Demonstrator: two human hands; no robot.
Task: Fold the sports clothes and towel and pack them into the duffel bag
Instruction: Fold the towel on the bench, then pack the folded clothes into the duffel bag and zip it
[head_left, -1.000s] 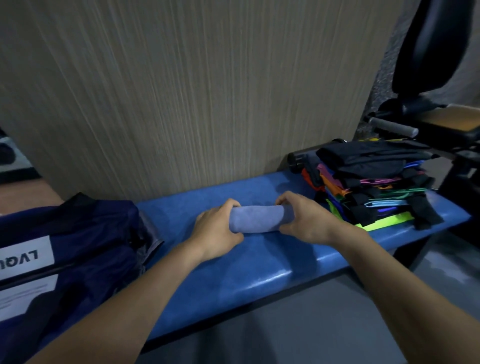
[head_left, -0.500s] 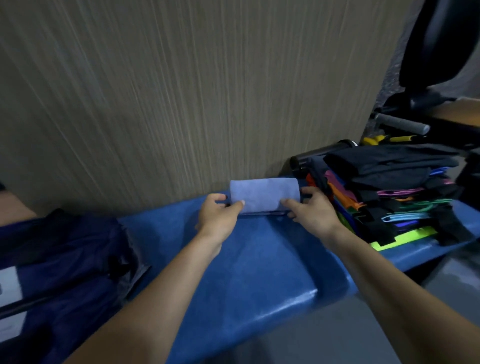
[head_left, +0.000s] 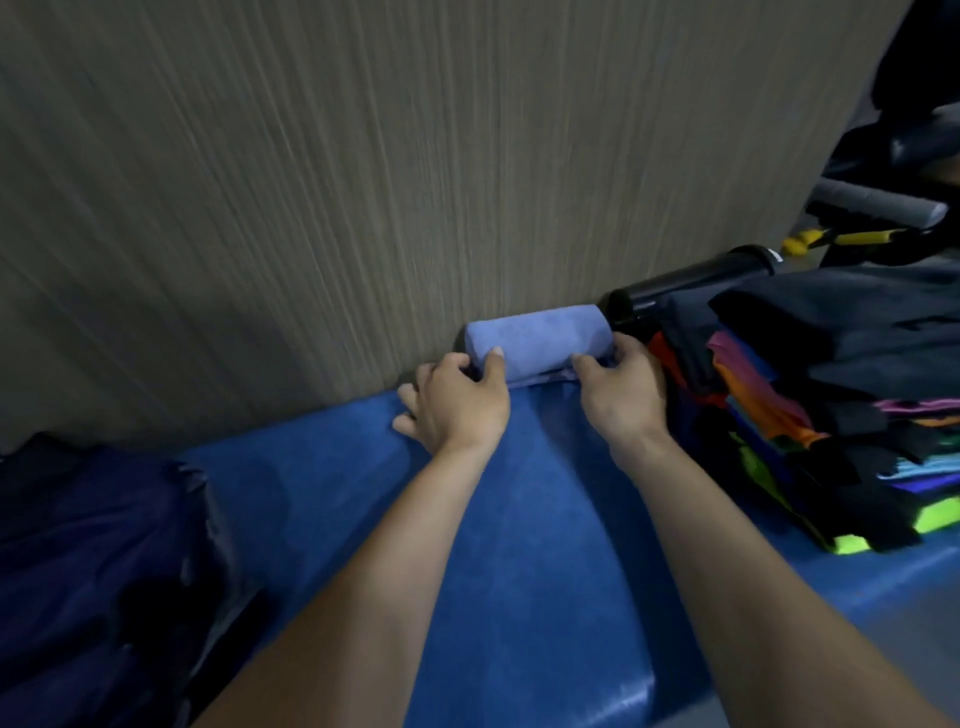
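Observation:
A rolled light blue towel (head_left: 540, 338) lies at the back of the blue padded bench (head_left: 519, 545), against the wall. My left hand (head_left: 457, 402) holds its left end, thumb on top of the roll. At the right end, my right hand (head_left: 621, 387) grips the roll with fingers curled under it. A stack of folded sports clothes (head_left: 831, 410), black with bright trims, sits on the bench to the right. The dark blue duffel bag (head_left: 98, 571) lies at the left end of the bench.
A wood-grain wall panel (head_left: 363, 182) rises right behind the bench. A black cylinder (head_left: 685, 283) lies behind the clothes stack. Dark gym equipment with a grey handle (head_left: 878, 205) stands at the far right.
Both hands have carried the rolled towel from the middle of the bench back to the wall, beside the clothes stack. The view has tilted and moved closer.

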